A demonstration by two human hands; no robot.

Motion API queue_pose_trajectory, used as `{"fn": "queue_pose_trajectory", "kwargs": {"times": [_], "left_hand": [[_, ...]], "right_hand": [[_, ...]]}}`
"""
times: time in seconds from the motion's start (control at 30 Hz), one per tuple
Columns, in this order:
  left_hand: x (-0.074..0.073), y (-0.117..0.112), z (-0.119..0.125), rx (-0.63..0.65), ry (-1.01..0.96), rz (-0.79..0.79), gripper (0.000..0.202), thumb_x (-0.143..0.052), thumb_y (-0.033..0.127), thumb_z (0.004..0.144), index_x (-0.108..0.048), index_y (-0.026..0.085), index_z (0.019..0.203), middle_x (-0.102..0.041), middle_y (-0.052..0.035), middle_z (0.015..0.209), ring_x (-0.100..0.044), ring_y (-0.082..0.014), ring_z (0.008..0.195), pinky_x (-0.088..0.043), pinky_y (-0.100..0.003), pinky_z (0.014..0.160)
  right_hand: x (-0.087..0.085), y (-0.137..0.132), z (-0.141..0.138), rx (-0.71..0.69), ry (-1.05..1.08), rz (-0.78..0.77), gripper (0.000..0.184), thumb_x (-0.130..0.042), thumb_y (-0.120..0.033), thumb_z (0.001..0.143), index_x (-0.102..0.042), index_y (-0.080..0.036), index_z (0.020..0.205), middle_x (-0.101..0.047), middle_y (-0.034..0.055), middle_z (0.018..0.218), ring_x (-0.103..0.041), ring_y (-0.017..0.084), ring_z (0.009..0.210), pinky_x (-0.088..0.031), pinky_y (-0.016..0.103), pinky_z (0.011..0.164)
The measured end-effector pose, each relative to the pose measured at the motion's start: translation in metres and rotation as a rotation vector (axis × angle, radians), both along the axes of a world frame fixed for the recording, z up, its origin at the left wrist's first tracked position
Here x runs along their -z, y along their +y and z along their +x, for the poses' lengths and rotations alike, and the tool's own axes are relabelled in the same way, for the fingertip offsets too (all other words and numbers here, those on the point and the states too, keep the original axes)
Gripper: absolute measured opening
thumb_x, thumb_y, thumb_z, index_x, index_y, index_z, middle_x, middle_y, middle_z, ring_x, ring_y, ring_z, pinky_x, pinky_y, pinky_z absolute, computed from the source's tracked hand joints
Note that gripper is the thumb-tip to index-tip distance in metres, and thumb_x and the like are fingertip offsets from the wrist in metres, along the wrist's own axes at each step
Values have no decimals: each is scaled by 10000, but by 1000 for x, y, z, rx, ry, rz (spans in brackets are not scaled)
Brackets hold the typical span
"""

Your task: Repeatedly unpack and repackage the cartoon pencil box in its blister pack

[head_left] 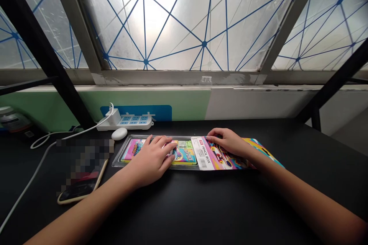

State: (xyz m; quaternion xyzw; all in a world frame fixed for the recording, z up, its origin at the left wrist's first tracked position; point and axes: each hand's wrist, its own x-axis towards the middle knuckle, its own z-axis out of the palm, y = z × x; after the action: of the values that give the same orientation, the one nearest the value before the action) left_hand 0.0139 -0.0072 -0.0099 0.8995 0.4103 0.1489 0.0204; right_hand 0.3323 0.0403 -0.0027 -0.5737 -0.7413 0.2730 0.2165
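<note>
A clear plastic tray (119, 159) lies on the black table with a colourful pencil box (186, 154) in it. My left hand (153, 159) rests on the middle of the box, fingers spread, covering part of its printed lid. To the right, touching the tray's end, lies a bright printed card sleeve (230, 160) with a white label reading "PENCIL BOX". My right hand (228, 141) holds this sleeve by its far edge, with fingers bent over it; their undersides are hidden.
Left of the tray lies a phone (77, 189), its screen partly blurred out. A white oval case (119, 134) sits behind it, near a power strip (135, 121) with a plugged-in charger and white cable (37, 176). A jar (13, 118) stands far left. Black frame bars (324, 84) flank the table.
</note>
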Motion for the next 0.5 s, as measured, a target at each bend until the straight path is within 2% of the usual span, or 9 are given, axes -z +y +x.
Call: {"fn": "queue_pose_trajectory", "kwargs": {"times": [0.23,0.37,0.43,0.5], "left_hand": [[-1,-5,11,-57,-52,-32,323,-454,348,1016,-569,267,1307,-591,-96,1383,-475,-327,1331,-205,-716,1139],[-1,-10,18,-67,-146,-70,307,-487,359,1004,-584,276,1283,-586,-89,1406,-440,-337,1367,-173,-727,1149],[-4,-13,20,-56,-251,-124,308,-487,377,1007,-595,270,1275,-588,-92,1403,-460,-325,1354,-227,-666,1165],[-9,-13,18,-65,-408,-217,319,-476,412,1011,-612,259,1256,-611,-96,1366,-526,-303,1293,-368,-538,1129]], "right_hand": [[12,-8,-29,5,31,11,345,-527,-534,927,-670,-220,915,-747,51,952,-661,233,869,-482,336,753],[15,-9,-33,-7,46,0,374,-509,-561,931,-658,-218,928,-740,47,947,-656,224,859,-485,323,735],[13,-8,-29,-14,40,-13,404,-519,-592,918,-660,-214,932,-734,48,934,-649,219,838,-479,311,703],[10,-6,-22,-27,22,-44,435,-549,-629,889,-663,-210,912,-721,42,885,-635,209,780,-461,297,645]]}}
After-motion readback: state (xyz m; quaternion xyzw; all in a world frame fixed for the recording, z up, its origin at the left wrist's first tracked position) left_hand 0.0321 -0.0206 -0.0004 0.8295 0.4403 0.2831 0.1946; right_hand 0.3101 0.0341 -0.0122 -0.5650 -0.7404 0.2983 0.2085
